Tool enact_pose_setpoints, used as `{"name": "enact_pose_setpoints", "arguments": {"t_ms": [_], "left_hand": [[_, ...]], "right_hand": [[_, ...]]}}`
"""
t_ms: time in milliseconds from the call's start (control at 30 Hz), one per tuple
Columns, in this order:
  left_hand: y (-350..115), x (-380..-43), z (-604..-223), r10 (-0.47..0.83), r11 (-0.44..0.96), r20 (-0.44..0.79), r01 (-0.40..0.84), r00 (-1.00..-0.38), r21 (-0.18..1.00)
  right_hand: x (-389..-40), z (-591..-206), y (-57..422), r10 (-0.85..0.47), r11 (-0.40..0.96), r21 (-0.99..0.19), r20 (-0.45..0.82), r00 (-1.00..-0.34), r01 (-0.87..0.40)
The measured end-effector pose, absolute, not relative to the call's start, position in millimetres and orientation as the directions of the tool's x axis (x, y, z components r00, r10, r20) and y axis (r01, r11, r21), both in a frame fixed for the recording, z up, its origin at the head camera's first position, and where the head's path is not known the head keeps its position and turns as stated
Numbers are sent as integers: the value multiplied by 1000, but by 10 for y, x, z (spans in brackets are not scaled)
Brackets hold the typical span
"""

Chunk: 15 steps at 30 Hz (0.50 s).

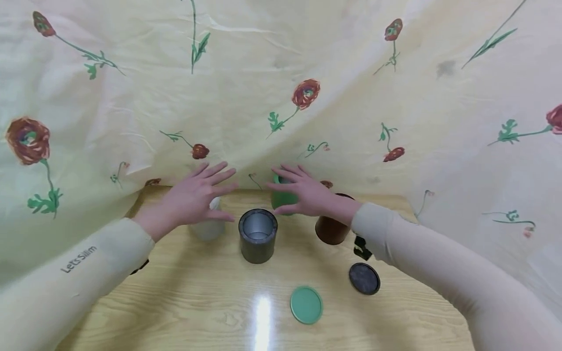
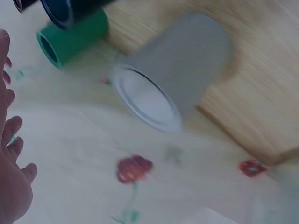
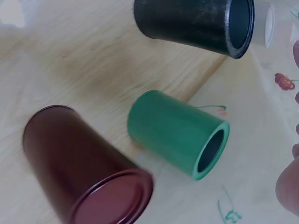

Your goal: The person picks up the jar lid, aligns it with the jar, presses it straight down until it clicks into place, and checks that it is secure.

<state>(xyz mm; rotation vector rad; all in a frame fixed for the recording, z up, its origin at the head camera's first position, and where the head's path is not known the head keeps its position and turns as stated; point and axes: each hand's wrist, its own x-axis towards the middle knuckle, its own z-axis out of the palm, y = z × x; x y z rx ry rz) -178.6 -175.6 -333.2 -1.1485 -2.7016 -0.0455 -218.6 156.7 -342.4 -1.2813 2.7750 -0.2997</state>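
Both hands hover over the cans with fingers straight and spread, holding nothing. My left hand [image 1: 195,195] is above the pale grey can [image 2: 182,65], which has a white top and is partly hidden in the head view. An open black can [image 1: 257,248] stands upright between the hands, its inside visible. My right hand [image 1: 305,194] reaches over the open green can [image 3: 166,128] and covers part of it in the head view. Under the right wrist stands a dark brown can [image 3: 74,154] with a lid-like top of the same colour.
A green round lid [image 1: 306,305] lies near the front of the wooden table [image 1: 197,302]. To its right lies a black round lid [image 1: 364,279]. A flowered cloth [image 1: 246,63] hangs behind the table's back edge and along its sides.
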Motion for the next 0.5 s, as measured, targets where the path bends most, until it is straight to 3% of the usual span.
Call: {"name": "enact_pose_setpoints", "arguments": {"t_ms": [500], "left_hand": [[-1044, -1464, -3364, 784, 618, 141, 783, -605, -75]], "right_hand": [[-1739, -3557, 2171, -773, 598, -223, 95, -627, -770]]}}
